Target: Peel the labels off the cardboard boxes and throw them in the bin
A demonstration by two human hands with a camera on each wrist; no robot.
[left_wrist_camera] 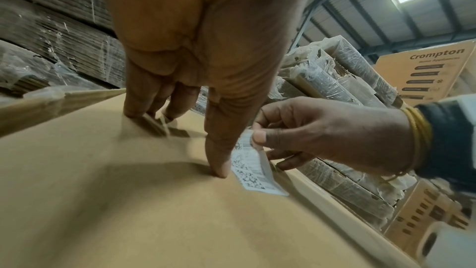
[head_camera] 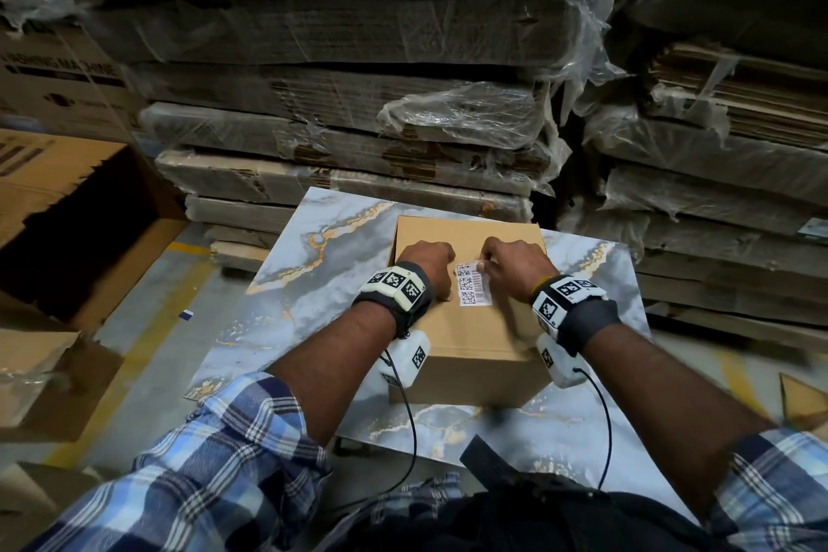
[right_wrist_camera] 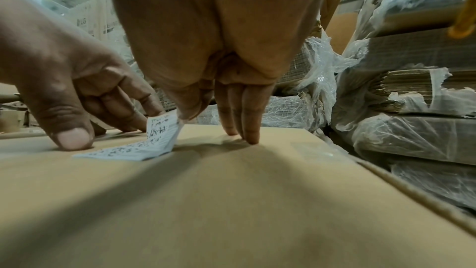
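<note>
The label [head_camera: 472,289] sat on top of the box [head_camera: 470,341], its far end lifted, pinched by the right hand [head_camera: 515,267]. The left hand [head_camera: 428,269] pressed fingertips and thumb beside it. A quick pull could probably tear the thin paper.
</note>
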